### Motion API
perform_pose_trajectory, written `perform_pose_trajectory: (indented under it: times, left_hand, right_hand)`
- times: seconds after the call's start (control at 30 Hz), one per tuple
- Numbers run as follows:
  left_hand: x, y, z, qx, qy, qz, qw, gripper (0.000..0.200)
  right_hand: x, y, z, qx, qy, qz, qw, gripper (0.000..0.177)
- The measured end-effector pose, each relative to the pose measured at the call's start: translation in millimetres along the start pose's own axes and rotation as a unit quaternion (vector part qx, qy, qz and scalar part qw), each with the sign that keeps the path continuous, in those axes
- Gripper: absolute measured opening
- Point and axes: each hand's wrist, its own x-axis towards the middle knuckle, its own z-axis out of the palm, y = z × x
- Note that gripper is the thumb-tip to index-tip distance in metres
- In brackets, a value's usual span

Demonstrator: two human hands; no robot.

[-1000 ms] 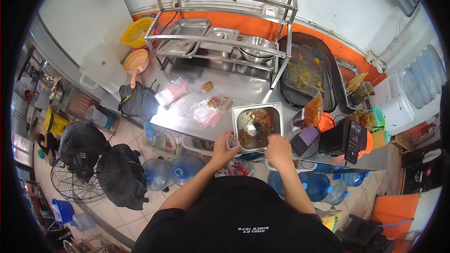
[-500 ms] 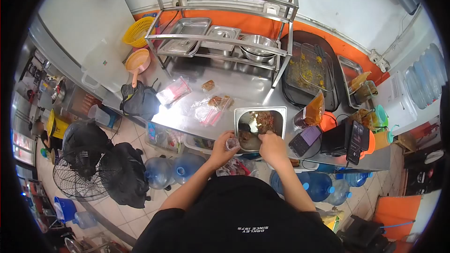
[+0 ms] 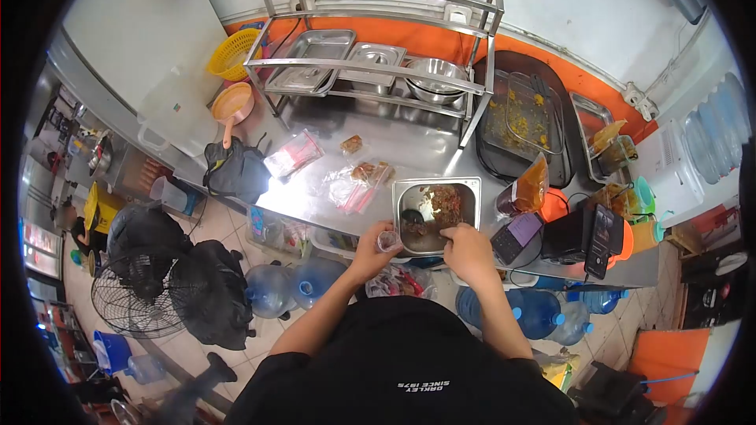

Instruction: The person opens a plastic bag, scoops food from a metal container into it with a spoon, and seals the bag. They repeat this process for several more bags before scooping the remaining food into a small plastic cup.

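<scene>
My left hand (image 3: pixel 370 254) is closed round a small clear plastic cup (image 3: pixel 387 242) near the left front corner of a steel pan (image 3: pixel 476 189). Brown, chunky minced food (image 3: pixel 445 203) lies in the pan, mostly in its right half. A dark, rounded spoon head (image 3: pixel 412 220) rests in the left part of the pan. My right hand (image 3: pixel 470 255) is closed at the pan's front right edge, with its fingertips over the rim, seemingly on the spoon's handle, which is hard to make out.
Plastic bags of food (image 3: pixel 366 181) lie left of the pan. A phone (image 3: pixel 516 238) and a brown sauce bag (image 3: pixel 524 189) are to its right. Behind stands a steel rack (image 3: pixel 378 67). Water bottles (image 3: pixel 535 316) and a fan (image 3: pixel 146 291) stand below. A person's shoe (image 3: pixel 220 367) shows lower left.
My right hand has shifted slightly right and down, and the dark spoon head shows more plainly. My left hand and the cup barely move. A passing person's leg has appeared lower left.
</scene>
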Motion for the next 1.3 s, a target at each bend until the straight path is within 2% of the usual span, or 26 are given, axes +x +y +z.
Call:
perform_pose_trajectory:
  times: [0.1, 0.2, 0.27, 0.33, 0.4, 0.43, 0.5, 0.53, 0.63, 0.73, 0.8, 0.83, 0.9, 0.93, 1.0, 1.03, 1.1, 1.13, 1.17, 1.23, 1.3]
  left_hand:
    - [-1, -5, 1, 0.01, 0.005, -0.019, 1.0, 0.032]
    - [3, -10, 0, -0.05, -0.009, -0.031, 0.998, 0.033]
    - [2, -6, 3, -0.043, 0.013, -0.029, 0.999, 0.032]
    - [1, -9, 3, -0.033, 0.013, -0.025, 0.999, 0.031]
    - [5, -10, 2, -0.024, 0.02, -0.018, 0.999, 0.031]
    - [4, -11, 3, -0.038, 0.025, -0.02, 0.999, 0.031]
    - [2, -9, 6, -0.055, 0.033, -0.023, 0.998, 0.031]
    - [2, -6, 6, -0.041, 0.036, -0.018, 0.998, 0.03]
    - [5, 0, 3, -0.024, 0.025, -0.009, 0.999, 0.029]
    - [1, 9, 3, 0.003, 0.015, 0.013, 1.0, 0.028]
    - [2, 12, 2, 0.032, 0.017, 0.04, 0.999, 0.027]
    - [2, 11, 3, 0.03, 0.019, 0.035, 0.999, 0.026]
    - [2, 13, 4, 0.027, 0.022, 0.03, 0.999, 0.026]
    - [3, 14, 3, 0.042, 0.024, 0.047, 0.998, 0.026]
    - [3, 17, 2, 0.057, 0.024, 0.066, 0.996, 0.025]
    - [2, 17, 2, 0.042, 0.018, 0.047, 0.998, 0.025]
    - [2, 19, 1, 0.026, 0.012, 0.028, 0.999, 0.025]
    - [2, 19, 1, 0.043, 0.012, 0.047, 0.998, 0.025]
    - [1, 20, 1, 0.059, 0.013, 0.067, 0.996, 0.025]
    - [0, 22, 0, 0.057, 0.01, 0.049, 0.997, 0.026]
    - [2, 21, 1, 0.052, 0.007, 0.032, 0.998, 0.026]
  right_hand:
    - [-4, -2, 3, 0.012, 0.039, -0.008, 0.999, 0.022]
    - [5, 9, 16, -0.067, -0.009, -0.011, 0.998, 0.018]
    - [13, 6, 7, -0.06, 0.067, 0.037, 0.995, 0.029]
    - [15, 11, 14, -0.06, 0.062, 0.052, 0.995, 0.027]
    - [12, 12, 18, -0.066, -0.002, 0.013, 0.998, 0.017]
    - [11, 11, 16, -0.069, -0.004, 0.012, 0.998, 0.017]
    - [9, 11, 11, -0.047, 0.066, 0.046, 0.996, 0.018]
    - [8, 13, 13, -0.048, 0.064, 0.044, 0.996, 0.018]
    - [8, 17, 16, -0.047, 0.023, 0.022, 0.998, 0.02]
    - [8, 17, 14, -0.049, 0.026, 0.058, 0.997, 0.02]
    - [6, 18, 18, -0.001, -0.036, 0.05, 0.998, 0.02]
    - [8, 17, 18, -0.001, -0.036, 0.05, 0.998, 0.02]
    - [12, 14, 17, -0.016, 0.057, 0.061, 0.996, 0.021]
    - [12, 17, 20, -0.016, 0.057, 0.06, 0.996, 0.021]
    - [12, 21, 27, -0.02, 0.028, 0.002, 0.999, 0.025]
    - [12, 19, 25, -0.02, 0.03, 0.002, 0.999, 0.025]
    - [10, 13, 21, 0.011, 0.042, 0.021, 0.999, 0.026]
    - [9, 14, 21, 0.01, 0.04, 0.02, 0.999, 0.026]
    - [9, 15, 20, -0.018, 0.036, 0.027, 0.999, 0.021]
    - [8, 11, 14, -0.045, 0.036, 0.034, 0.998, 0.016]
    - [3, 6, 5, -0.057, -0.042, 0.067, 0.995, 0.025]
